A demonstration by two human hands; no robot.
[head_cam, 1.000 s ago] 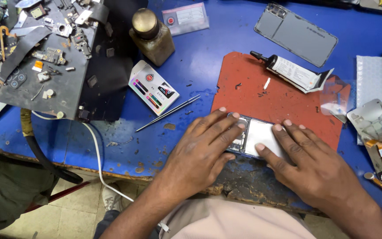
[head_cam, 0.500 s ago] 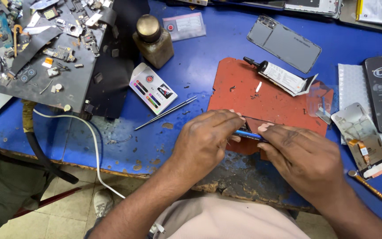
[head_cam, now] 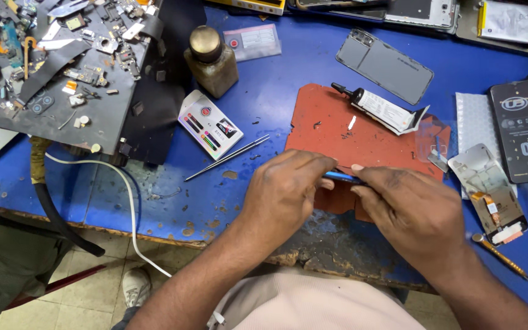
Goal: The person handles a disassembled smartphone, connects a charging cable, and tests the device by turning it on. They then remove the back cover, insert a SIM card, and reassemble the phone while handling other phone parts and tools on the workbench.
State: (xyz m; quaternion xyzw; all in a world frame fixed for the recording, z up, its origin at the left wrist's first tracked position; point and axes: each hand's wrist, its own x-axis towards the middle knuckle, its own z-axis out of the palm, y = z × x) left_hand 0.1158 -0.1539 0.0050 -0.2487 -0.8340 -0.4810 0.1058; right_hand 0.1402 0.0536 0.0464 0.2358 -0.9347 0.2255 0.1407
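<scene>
Where the red mat (head_cam: 343, 131) meets the tabletop (head_cam: 276, 79) edge: left hand (head_cam: 285, 192) and right hand (head_cam: 414, 208), both gripping a blue phone (head_cam: 339, 176) edge-on over the mat. Glue tube (head_cam: 381, 110) on mat's far side; tweezers (head_cam: 227, 157) left of mat.

Open blue tabletop (head_cam: 276, 91) lies between the brown bottle (head_cam: 210, 61) and the red mat (head_cam: 362, 137), crossed only by the tweezers (head_cam: 227, 157) and a small white card (head_cam: 209, 124) beside them. The left rear corner is crowded by a black tray of parts (head_cam: 62, 73). On the mat's rear edge lies a glue tube (head_cam: 383, 110); past its right edge, an opened phone (head_cam: 490, 192) and a dark phone (head_cam: 525, 131) block the way. Both hands, left hand (head_cam: 288, 189) and right hand (head_cam: 414, 208), fill the near edge.
</scene>
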